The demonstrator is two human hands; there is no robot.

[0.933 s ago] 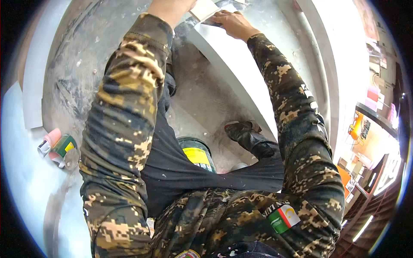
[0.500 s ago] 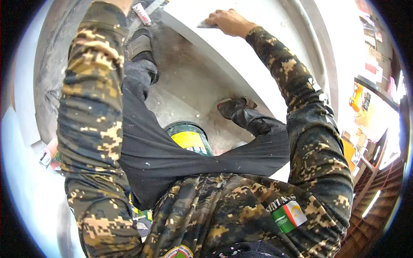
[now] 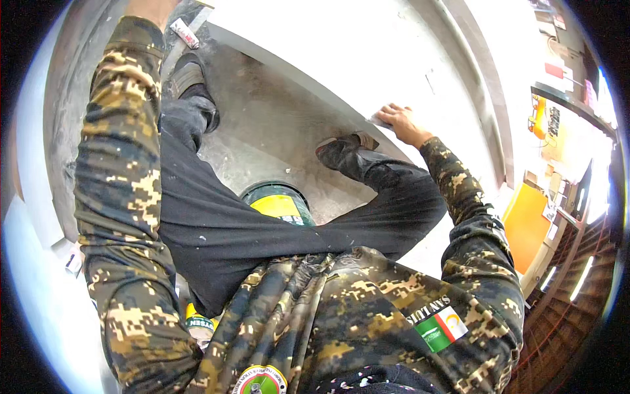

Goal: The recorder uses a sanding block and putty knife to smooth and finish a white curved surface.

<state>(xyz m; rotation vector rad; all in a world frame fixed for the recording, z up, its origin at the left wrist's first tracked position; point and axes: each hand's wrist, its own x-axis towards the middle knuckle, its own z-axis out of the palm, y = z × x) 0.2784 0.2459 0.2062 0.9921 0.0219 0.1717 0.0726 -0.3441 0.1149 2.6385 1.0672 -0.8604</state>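
Note:
My right hand (image 3: 401,125) is pressed to the large white curved panel (image 3: 446,85), close to its lower edge. Its fingers are closed on a small, thin grey piece (image 3: 379,121) that looks like sandpaper; the fingers cover most of it. Of my left hand (image 3: 152,9), only the wrist and a little of the back show at the top left, past the end of the camouflage sleeve. The picture's edge cuts off its fingers, so what it touches is hidden.
Between my legs stands a dark green bucket (image 3: 279,202) with a yellow label. A white and red tube (image 3: 185,33) lies beyond my left foot on the dusty grey floor (image 3: 262,111). To the right are an orange panel (image 3: 527,226) and cluttered shelving.
My right hand has come down and to the right along the white panel toward me, still gripping the grey piece. The view has shifted slightly. My left arm stays stretched forward.

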